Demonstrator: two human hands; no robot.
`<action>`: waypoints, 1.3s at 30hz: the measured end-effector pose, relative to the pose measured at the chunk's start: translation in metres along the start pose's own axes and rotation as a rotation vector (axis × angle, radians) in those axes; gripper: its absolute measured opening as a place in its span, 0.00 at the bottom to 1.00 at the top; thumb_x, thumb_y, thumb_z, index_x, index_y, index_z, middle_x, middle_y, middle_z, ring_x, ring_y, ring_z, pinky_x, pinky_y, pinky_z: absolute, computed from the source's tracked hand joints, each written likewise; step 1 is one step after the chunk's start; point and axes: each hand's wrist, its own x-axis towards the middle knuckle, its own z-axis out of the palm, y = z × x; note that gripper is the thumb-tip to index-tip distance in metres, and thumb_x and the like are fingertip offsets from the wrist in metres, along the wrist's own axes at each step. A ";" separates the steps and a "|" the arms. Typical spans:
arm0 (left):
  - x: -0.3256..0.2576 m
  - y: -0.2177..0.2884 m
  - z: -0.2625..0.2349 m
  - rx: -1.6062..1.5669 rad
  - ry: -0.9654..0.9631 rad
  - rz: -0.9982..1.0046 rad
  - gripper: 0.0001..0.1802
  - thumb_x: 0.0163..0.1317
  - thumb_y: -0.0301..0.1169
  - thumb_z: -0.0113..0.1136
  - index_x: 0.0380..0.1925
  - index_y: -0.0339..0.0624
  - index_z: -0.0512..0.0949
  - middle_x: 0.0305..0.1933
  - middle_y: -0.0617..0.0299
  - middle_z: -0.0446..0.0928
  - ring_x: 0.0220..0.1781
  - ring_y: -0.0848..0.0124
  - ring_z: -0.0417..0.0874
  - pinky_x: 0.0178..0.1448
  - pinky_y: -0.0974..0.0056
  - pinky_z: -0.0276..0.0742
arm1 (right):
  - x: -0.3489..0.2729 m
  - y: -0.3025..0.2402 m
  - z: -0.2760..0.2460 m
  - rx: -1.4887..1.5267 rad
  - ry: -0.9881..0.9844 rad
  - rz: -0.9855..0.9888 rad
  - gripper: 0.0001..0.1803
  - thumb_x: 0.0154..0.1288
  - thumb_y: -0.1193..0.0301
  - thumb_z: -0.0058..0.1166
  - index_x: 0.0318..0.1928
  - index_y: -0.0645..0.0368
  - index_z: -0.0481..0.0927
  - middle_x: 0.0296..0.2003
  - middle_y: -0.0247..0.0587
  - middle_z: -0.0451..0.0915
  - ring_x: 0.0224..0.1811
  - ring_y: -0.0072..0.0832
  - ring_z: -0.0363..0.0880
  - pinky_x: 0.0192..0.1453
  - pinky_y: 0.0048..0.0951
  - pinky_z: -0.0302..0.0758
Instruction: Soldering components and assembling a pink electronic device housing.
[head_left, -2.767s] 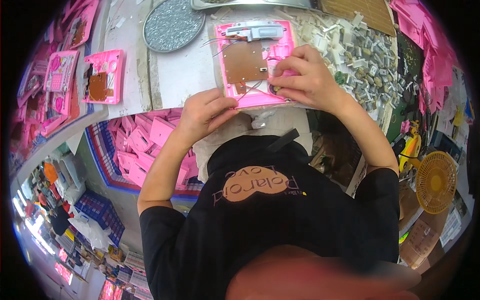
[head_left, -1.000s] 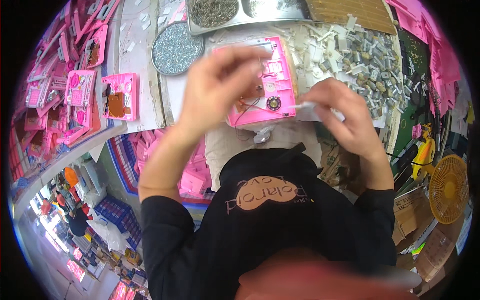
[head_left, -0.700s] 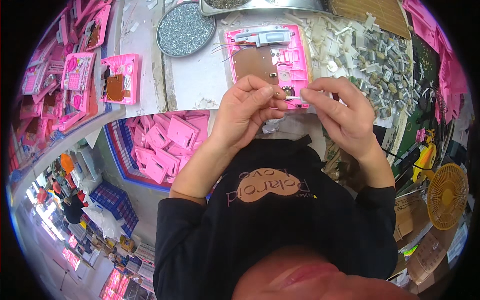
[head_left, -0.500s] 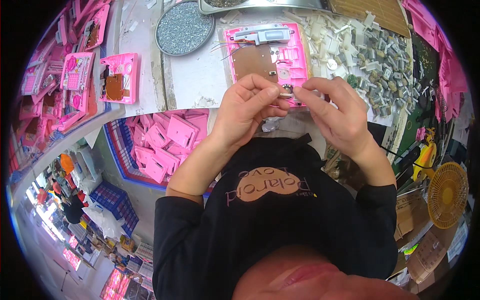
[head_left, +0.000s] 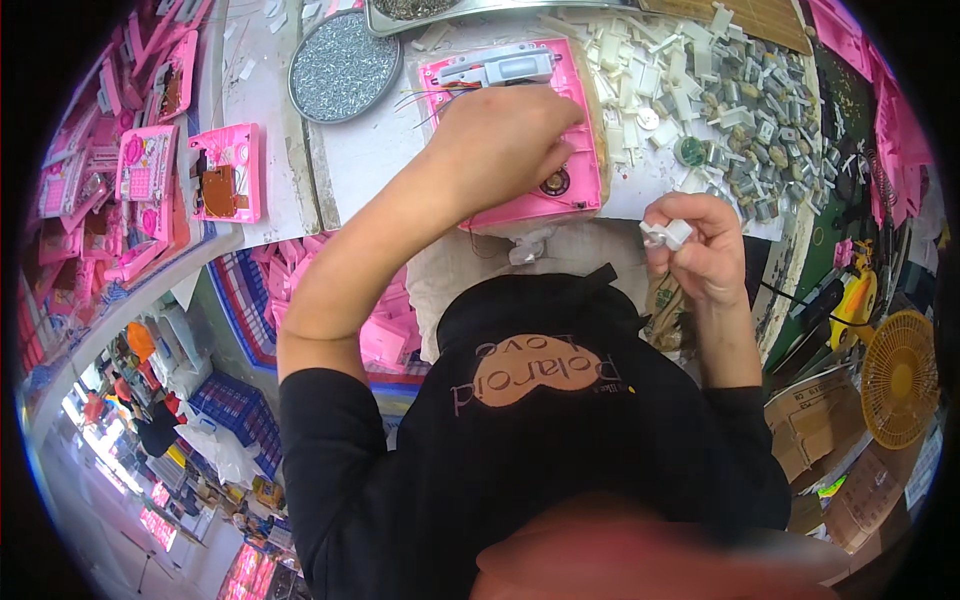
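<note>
A pink plastic case half (head_left: 520, 208) lies open on the table in front of me. It has a grey-white unit (head_left: 522, 67) with thin wires along its far edge and a round black part (head_left: 555, 182) near its front. My left hand (head_left: 515, 135) is over the middle of the case, back upward and fingers curled down into it. Whatever those fingers hold, if anything, is hidden. Off the table's front edge, to the right of the case, my right hand (head_left: 708, 245) pinches small white plastic pieces (head_left: 668, 235) between thumb and fingers.
A round tray of small screws (head_left: 345, 65) stands left of the case. Loose white plastic parts (head_left: 640, 85) and grey metal-bodied parts (head_left: 775, 150) are heaped at right. Another pink case half (head_left: 248, 170) lies at left. Below the table is a basket of pink parts (head_left: 388, 335).
My hands, together over the case's front edge before, have parted. The left moved over the middle of the case; the right drew back right and down with the white pieces. The view shifted slightly.
</note>
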 end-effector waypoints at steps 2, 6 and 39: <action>0.007 0.000 0.001 0.096 -0.144 -0.031 0.13 0.59 0.35 0.67 0.43 0.45 0.85 0.40 0.55 0.85 0.45 0.53 0.86 0.47 0.51 0.82 | 0.002 -0.001 0.000 0.052 0.005 -0.033 0.27 0.62 0.69 0.72 0.60 0.64 0.80 0.45 0.49 0.81 0.36 0.29 0.79 0.32 0.24 0.76; 0.017 0.000 -0.004 0.172 -0.224 -0.001 0.11 0.59 0.34 0.64 0.40 0.44 0.84 0.39 0.55 0.85 0.45 0.53 0.86 0.46 0.50 0.83 | 0.007 0.002 -0.009 0.149 -0.036 -0.056 0.27 0.61 0.65 0.74 0.60 0.59 0.82 0.40 0.40 0.77 0.34 0.22 0.71 0.31 0.20 0.70; -0.029 -0.021 0.035 -0.288 0.516 -0.095 0.05 0.66 0.29 0.68 0.38 0.41 0.84 0.25 0.59 0.84 0.27 0.65 0.87 0.34 0.63 0.80 | 0.104 -0.047 0.044 -1.839 -0.378 -0.629 0.19 0.48 0.75 0.71 0.44 0.56 0.85 0.40 0.37 0.81 0.46 0.39 0.79 0.46 0.38 0.80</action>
